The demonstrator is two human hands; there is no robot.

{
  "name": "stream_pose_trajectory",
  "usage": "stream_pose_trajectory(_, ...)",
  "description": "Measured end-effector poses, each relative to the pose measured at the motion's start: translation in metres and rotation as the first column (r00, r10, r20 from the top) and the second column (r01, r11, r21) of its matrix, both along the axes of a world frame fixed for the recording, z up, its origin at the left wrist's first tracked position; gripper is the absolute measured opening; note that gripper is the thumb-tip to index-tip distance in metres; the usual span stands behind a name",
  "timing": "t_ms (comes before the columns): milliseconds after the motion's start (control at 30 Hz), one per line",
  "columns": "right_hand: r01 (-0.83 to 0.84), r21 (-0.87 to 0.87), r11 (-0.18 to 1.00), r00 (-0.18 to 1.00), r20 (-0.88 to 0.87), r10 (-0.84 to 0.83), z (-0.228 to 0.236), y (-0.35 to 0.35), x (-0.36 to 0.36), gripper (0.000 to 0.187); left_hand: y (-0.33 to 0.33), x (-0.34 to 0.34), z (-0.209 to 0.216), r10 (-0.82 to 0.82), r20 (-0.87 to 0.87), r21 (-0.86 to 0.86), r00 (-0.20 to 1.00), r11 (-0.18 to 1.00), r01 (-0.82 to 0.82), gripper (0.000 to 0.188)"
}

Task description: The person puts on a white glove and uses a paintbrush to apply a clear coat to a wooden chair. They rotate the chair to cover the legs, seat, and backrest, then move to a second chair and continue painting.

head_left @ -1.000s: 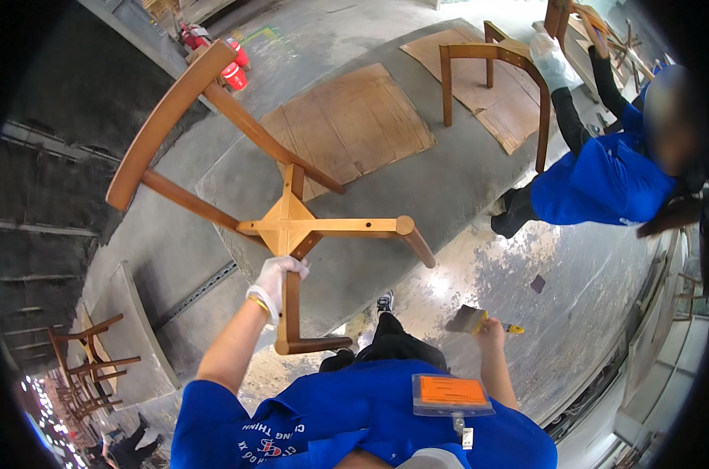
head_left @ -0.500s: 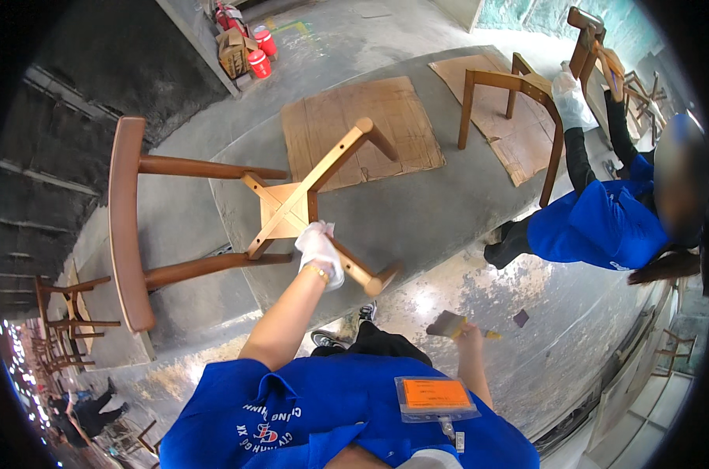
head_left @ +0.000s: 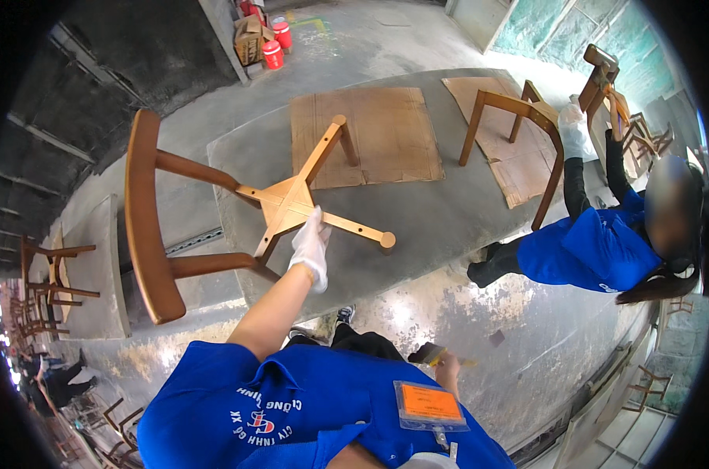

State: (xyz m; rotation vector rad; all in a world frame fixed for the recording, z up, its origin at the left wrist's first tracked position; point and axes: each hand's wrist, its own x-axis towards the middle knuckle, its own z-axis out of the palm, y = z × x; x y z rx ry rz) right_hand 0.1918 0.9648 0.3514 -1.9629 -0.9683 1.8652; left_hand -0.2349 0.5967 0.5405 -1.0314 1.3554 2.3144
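Observation:
My left hand (head_left: 310,248), in a thin white glove, is closed on a brown wooden chair frame (head_left: 145,219), gripping it by the pale crossed braces (head_left: 284,211) under the seat. The frame is tipped over the grey table, its curved backrest to the left and two legs pointing right. Low on the right, my bare right hand (head_left: 448,370) grips what looks like a flat paintbrush (head_left: 425,354) with a wide dark head and a yellowish handle. It is held beside my body, apart from the chair.
Cardboard sheets (head_left: 370,133) lie on the grey table (head_left: 401,215). At right, a co-worker in blue (head_left: 589,246) handles another chair piece, beside a second chair frame (head_left: 556,129). Red-and-white buckets (head_left: 273,56) and a carton (head_left: 249,41) stand far left. More chairs (head_left: 57,281) stand at left.
The chair frame has turned in my left hand, its backrest now leaning and its legs swung round. My right hand with the brush has dropped lower and slightly left.

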Motion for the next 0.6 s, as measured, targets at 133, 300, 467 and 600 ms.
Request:
stream_pose_trajectory(133, 0.010, 0.030, 0.999, 1.000, -0.017, -0.010, -0.023, -0.007, -0.008, 0.006, -0.065, 0.087, 0.020, -0.019, 0.350, -0.089, 0.937, 0.995, 0.053, 0.070)
stream_pose_trajectory(300, -0.321, 0.149, 0.935, 0.941, -0.066, 0.333, -0.040, -0.009, -0.019, 0.009, -0.111, 0.140, 0.051, 0.170, -0.177, -0.763, 0.969, 0.598, -0.244, 0.059)
stream_pose_trajectory(467, -0.212, 0.117, 0.970, 0.976, -0.017, 0.216, -0.025, -0.021, -0.055, 0.009, -0.129, 0.095, 0.094, 0.016, -0.554, -0.556, 0.832, 0.736, -0.385, 0.052)
stream_pose_trajectory(600, -0.183, 0.185, 0.965, 0.982, -0.003, 0.187, -0.003, -0.038, -0.092, 0.013, -0.133, 0.067, 0.113, 0.281, -0.302, -0.317, 0.911, 0.872, -0.373, 0.034)
